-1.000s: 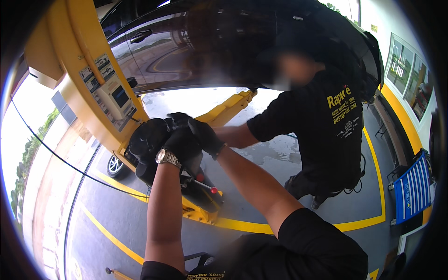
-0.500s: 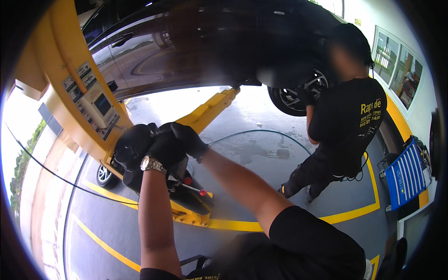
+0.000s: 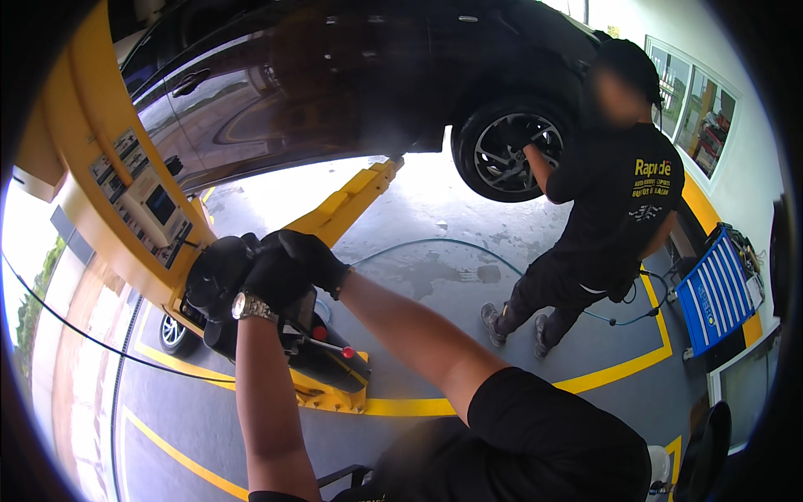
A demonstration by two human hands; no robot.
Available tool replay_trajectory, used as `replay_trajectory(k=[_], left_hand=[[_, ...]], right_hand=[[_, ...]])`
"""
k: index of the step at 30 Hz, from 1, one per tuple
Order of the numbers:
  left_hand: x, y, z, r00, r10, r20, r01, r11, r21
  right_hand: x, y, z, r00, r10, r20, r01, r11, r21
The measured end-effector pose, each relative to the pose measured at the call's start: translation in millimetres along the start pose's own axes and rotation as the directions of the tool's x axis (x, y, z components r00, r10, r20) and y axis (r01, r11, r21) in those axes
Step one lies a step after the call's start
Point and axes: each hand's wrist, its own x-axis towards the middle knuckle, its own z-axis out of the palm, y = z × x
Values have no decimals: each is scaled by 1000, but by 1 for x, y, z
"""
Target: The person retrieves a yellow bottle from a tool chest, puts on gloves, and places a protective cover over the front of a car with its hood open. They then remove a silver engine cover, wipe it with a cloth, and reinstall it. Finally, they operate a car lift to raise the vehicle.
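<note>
Both of my hands wear black gloves and meet in front of the yellow lift column [image 3: 109, 176]. My left hand [image 3: 274, 272], with a silver watch at its wrist, lies against my right hand [image 3: 311, 258]. The right fingers are curled over toward the left hand; whatever they grip is lost in black on black. The left fingers are too dark to make out. Just left of them sits a black rounded motor housing [image 3: 209, 280] on the column. Below my hands, a lever with a red knob [image 3: 349, 352] sticks out.
A dark car [image 3: 293, 92] hangs raised above a yellow lift arm [image 3: 355, 197]. At right, a co-worker [image 3: 623, 184] stands with one hand at the front wheel [image 3: 510, 155]. A hose [image 3: 435, 241] crosses the floor near a blue tool cart [image 3: 715, 289].
My view has shifted slightly, while my hands stay together by the motor housing. The co-worker has changed stance, and more of the front wheel shows.
</note>
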Motion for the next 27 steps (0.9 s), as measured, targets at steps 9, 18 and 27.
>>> replay_trajectory(k=[9, 18, 27], left_hand=[[0, -5, 4, 998, -2, -55, 1, 1000, -10], [-2, -10, 4, 996, -8, -84, 6, 1000, -16], [-1, -10, 5, 996, -5, -93, 3, 1000, -17]], right_hand=[[0, 18, 11, 997, -51, -52, 52, 998, 23], [1, 14, 9, 998, -53, -42, 52, 999, -12], [0, 10, 8, 998, 23, -64, -15, 992, 125]])
